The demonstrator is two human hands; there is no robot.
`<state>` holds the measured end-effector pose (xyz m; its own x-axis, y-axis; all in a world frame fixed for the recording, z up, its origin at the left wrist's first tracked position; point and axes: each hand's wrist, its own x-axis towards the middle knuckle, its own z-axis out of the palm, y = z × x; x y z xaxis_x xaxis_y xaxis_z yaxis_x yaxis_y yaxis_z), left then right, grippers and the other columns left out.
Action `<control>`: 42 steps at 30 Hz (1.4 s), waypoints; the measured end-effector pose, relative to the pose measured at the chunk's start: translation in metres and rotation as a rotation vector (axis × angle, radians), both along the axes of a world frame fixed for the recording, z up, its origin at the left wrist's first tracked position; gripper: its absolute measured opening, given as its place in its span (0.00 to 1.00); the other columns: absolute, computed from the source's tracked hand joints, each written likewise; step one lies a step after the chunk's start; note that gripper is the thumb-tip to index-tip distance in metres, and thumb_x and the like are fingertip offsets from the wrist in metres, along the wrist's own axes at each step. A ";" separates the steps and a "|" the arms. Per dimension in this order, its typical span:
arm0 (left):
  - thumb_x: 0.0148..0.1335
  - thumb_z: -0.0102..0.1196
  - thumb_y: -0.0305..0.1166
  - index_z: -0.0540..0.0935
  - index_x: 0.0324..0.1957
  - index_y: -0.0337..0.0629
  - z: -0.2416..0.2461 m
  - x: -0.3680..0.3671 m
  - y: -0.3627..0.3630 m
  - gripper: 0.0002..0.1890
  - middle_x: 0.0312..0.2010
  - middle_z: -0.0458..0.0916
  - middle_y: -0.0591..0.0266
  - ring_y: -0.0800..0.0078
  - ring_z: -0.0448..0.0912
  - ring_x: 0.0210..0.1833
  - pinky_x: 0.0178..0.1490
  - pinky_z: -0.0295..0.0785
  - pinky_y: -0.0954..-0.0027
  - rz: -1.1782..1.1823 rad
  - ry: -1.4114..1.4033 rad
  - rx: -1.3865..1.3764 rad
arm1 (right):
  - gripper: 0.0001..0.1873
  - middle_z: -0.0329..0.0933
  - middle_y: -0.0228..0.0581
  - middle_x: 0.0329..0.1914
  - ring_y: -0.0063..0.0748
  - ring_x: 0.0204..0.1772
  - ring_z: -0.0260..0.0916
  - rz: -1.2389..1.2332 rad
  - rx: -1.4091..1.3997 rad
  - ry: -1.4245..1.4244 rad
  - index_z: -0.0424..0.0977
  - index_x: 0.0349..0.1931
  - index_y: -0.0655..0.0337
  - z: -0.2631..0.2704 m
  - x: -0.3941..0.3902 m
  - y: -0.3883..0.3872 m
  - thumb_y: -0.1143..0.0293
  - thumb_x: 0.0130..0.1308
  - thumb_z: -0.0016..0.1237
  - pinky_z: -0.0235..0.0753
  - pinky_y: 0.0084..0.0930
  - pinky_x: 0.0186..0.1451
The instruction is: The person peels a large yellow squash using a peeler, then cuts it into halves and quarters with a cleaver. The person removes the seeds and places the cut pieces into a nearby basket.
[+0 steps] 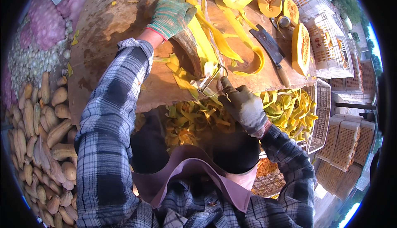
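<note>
My left hand (173, 14), in a green striped knit glove, holds down the far end of a long, partly peeled squash (185, 46). Bright yellow flesh shows along its right side, while tan rind covers the left. In a grey coated glove, my right hand (246, 108) grips a metal peeler (211, 80) at the squash's near end. The peeler's frame lies by the flesh; its handle is mostly hidden by my fingers. Long yellow peel strips (221, 43) rest along the squash and on the wooden board (124, 20).
A cleaver (268, 43) lies to the right, near a scoop-like metal tool (284, 21) and several halved squashes (301, 49). Peelings (287, 111) fill a crate below the board. Whole squashes (46, 141) are heaped at left; plastic crates (330, 46) stand at right.
</note>
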<state>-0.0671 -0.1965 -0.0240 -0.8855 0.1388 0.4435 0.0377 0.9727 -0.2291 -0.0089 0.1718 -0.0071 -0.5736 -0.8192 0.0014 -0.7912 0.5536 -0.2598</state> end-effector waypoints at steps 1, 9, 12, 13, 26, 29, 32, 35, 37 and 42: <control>0.70 0.46 0.44 0.86 0.47 0.53 0.000 0.001 0.000 0.16 0.49 0.85 0.64 0.61 0.80 0.54 0.65 0.67 0.53 -0.012 0.006 -0.004 | 0.31 0.75 0.50 0.26 0.48 0.27 0.77 0.034 -0.056 0.029 0.68 0.69 0.48 0.000 0.003 0.010 0.53 0.67 0.54 0.77 0.39 0.31; 0.69 0.46 0.41 0.87 0.43 0.55 0.002 -0.001 0.005 0.15 0.49 0.85 0.67 0.65 0.79 0.55 0.66 0.66 0.55 0.021 -0.011 0.106 | 0.30 0.78 0.48 0.27 0.46 0.30 0.79 -0.141 -0.044 -0.053 0.72 0.66 0.54 0.047 -0.009 -0.016 0.61 0.63 0.61 0.77 0.40 0.32; 0.69 0.45 0.41 0.87 0.43 0.55 0.003 0.001 0.005 0.15 0.48 0.85 0.67 0.66 0.79 0.55 0.66 0.66 0.56 -0.023 0.010 0.072 | 0.24 0.77 0.53 0.28 0.52 0.29 0.79 0.049 -0.133 -0.010 0.74 0.58 0.58 0.046 -0.041 -0.088 0.54 0.67 0.53 0.77 0.45 0.30; 0.69 0.45 0.41 0.87 0.44 0.55 0.003 0.002 0.004 0.15 0.48 0.85 0.67 0.66 0.79 0.55 0.65 0.66 0.56 -0.022 -0.007 0.078 | 0.23 0.78 0.54 0.29 0.54 0.31 0.79 0.050 -0.037 -0.048 0.75 0.55 0.60 0.044 -0.042 -0.101 0.54 0.69 0.51 0.78 0.46 0.32; 0.70 0.46 0.43 0.87 0.45 0.52 -0.001 0.002 0.004 0.16 0.49 0.85 0.63 0.60 0.80 0.54 0.66 0.66 0.54 0.000 0.053 0.119 | 0.30 0.76 0.52 0.24 0.51 0.25 0.77 -0.068 -0.149 -0.056 0.70 0.67 0.50 0.035 0.011 0.009 0.56 0.66 0.57 0.78 0.43 0.28; 0.70 0.46 0.43 0.87 0.45 0.53 0.001 0.002 0.003 0.16 0.48 0.85 0.64 0.61 0.80 0.54 0.66 0.65 0.54 0.007 0.025 0.136 | 0.27 0.76 0.53 0.27 0.51 0.29 0.79 -0.010 -0.227 0.014 0.72 0.63 0.54 0.048 -0.012 -0.057 0.55 0.67 0.56 0.77 0.44 0.31; 0.69 0.47 0.40 0.87 0.45 0.54 -0.001 0.003 0.001 0.14 0.48 0.85 0.65 0.62 0.80 0.54 0.65 0.66 0.55 -0.011 0.019 0.099 | 0.26 0.77 0.56 0.33 0.55 0.33 0.79 0.089 -0.057 -0.025 0.70 0.61 0.58 0.044 -0.027 -0.105 0.53 0.69 0.51 0.78 0.45 0.32; 0.68 0.49 0.39 0.87 0.45 0.54 -0.006 0.004 -0.002 0.13 0.49 0.85 0.65 0.62 0.79 0.54 0.65 0.66 0.55 -0.035 0.086 0.197 | 0.27 0.76 0.57 0.33 0.56 0.32 0.78 0.049 0.084 -0.040 0.69 0.64 0.58 0.033 -0.012 -0.078 0.53 0.70 0.50 0.78 0.46 0.33; 0.69 0.50 0.39 0.87 0.46 0.54 -0.010 0.006 -0.004 0.13 0.49 0.85 0.65 0.62 0.79 0.56 0.66 0.66 0.54 -0.060 0.171 0.197 | 0.28 0.75 0.56 0.28 0.54 0.30 0.78 0.019 0.061 -0.062 0.68 0.66 0.57 0.031 -0.004 -0.030 0.53 0.70 0.51 0.77 0.45 0.30; 0.73 0.45 0.40 0.86 0.49 0.53 -0.016 0.026 -0.009 0.15 0.52 0.84 0.65 0.61 0.78 0.58 0.66 0.65 0.54 -0.099 0.267 0.295 | 0.29 0.78 0.49 0.24 0.49 0.26 0.78 -0.121 0.052 -0.231 0.69 0.67 0.54 0.039 0.015 0.036 0.57 0.67 0.56 0.78 0.40 0.28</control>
<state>-0.0412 -0.2057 -0.0395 -0.7226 0.0501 0.6895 0.1113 0.9928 0.0445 0.0061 0.2081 0.0324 -0.6475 -0.7402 -0.1812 -0.6416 0.6578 -0.3945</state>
